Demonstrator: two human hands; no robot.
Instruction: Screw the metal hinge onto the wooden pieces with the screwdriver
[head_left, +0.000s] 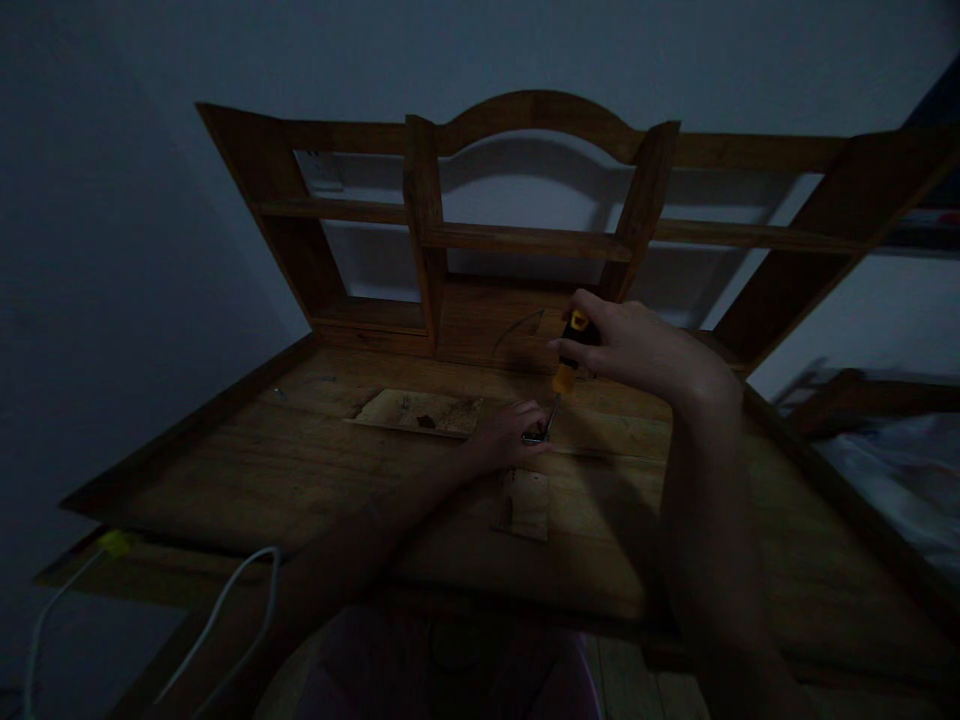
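Observation:
My right hand is wrapped round the black and yellow handle of a screwdriver, held tilted with its thin shaft pointing down. The tip reaches a small dark object with a shiny metal edge on the desktop. My left hand lies low beside that object, its fingers curled and pressed against it. What kind of object it is, I cannot make out in the dim light. Left of my hand is a pale, worn strip on the wood. A smaller pale patch lies nearer to me.
The wooden desk has a shelf unit along its back, against the wall. A small shiny item lies at the left. A white cable and a yellow thing are at the front left. White fabric or plastic appears at right.

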